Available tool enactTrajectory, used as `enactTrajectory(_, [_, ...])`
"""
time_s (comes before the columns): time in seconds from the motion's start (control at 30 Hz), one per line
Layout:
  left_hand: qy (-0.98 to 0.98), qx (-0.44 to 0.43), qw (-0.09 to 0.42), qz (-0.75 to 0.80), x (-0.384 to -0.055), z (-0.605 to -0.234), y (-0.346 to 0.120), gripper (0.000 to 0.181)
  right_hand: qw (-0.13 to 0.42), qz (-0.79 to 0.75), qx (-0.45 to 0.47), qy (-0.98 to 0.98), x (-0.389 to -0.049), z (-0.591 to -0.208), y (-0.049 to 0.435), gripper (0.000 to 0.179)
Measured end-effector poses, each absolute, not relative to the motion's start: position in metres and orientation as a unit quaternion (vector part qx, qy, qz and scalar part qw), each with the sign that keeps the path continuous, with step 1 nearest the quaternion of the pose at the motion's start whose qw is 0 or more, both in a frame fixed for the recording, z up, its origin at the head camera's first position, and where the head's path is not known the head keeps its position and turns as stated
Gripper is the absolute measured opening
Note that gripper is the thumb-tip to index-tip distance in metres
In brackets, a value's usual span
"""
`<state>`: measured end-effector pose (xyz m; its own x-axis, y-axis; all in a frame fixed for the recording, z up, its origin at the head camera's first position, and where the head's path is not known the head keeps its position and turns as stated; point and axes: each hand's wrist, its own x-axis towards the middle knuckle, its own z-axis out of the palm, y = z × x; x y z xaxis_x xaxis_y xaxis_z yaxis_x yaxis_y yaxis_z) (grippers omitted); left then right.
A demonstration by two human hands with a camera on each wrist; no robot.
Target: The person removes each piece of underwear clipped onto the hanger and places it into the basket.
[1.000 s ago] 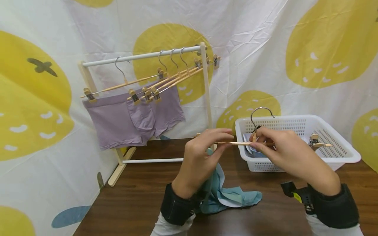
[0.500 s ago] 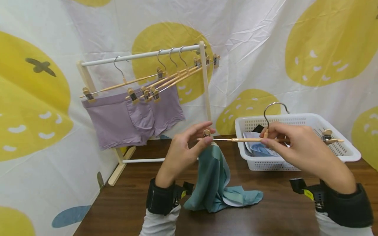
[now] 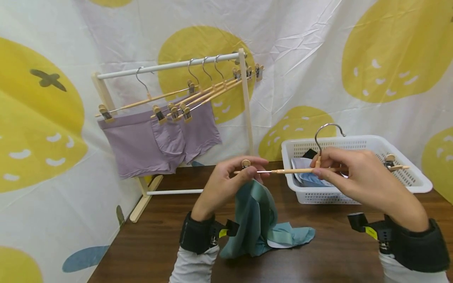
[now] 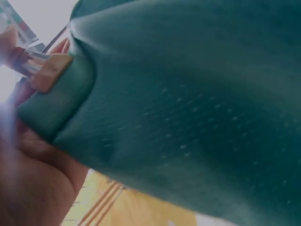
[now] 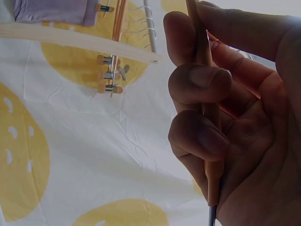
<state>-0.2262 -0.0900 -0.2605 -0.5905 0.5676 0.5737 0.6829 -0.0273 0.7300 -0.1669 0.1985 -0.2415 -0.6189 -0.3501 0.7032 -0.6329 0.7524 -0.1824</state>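
Note:
My right hand (image 3: 361, 181) grips the wooden bar of a clip hanger (image 3: 291, 170) just below its metal hook; in the right wrist view its fingers curl round the bar (image 5: 214, 174). At the hanger's left end, my left hand (image 3: 226, 182) holds the wooden clip (image 3: 245, 163) between thumb and fingers. A teal garment (image 3: 253, 220) hangs under that clip, its lower part lying on the table. Close up in the left wrist view, the clip (image 4: 51, 73) bites the edge of the teal cloth (image 4: 188, 94). The right-end clip (image 3: 389, 160) holds no cloth.
Behind on the left stands a rack (image 3: 170, 65) with purple boxer briefs (image 3: 141, 137) clipped to one hanger and several other clip hangers beside it. A white basket (image 3: 417, 184) with folded cloth (image 3: 308, 179) stands at the right, behind my right hand. The table (image 3: 148, 251) is dark wood.
Both hands have moved apart; the right hand and hanger shifted right. The left clip came into sight with the teal garment hanging from it, and my left fingers have moved in around it.

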Motion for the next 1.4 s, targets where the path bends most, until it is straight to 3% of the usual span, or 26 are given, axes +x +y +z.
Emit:
enactTrajectory(0.4, [-0.705,-0.44,0.148,-0.537,-0.2285,-0.265,-0.0835,0.027,0.329,0.224,0.288,-0.871,-0.1671,-0.2424,0.1983,0.021])
enactTrajectory(1.23, [-0.719,-0.405,0.109,-0.554,-0.2266,-0.2618,-0.0884,0.026,0.321,0.228,0.302,-0.868,-0.17,-0.2443,0.1952,0.021])
enactTrajectory(1.33, [-0.731,-0.397,0.14,-0.537,-0.2256,-0.2598,-0.0897,0.028,0.321,0.225,0.299,-0.87,-0.1704,-0.2444,0.1932,0.021])
enactTrajectory(1.4, [-0.739,-0.396,0.187,-0.512,-0.2237,-0.2575,-0.0903,0.03,0.32,0.221,0.295,-0.873,-0.1706,-0.2444,0.1916,0.02])
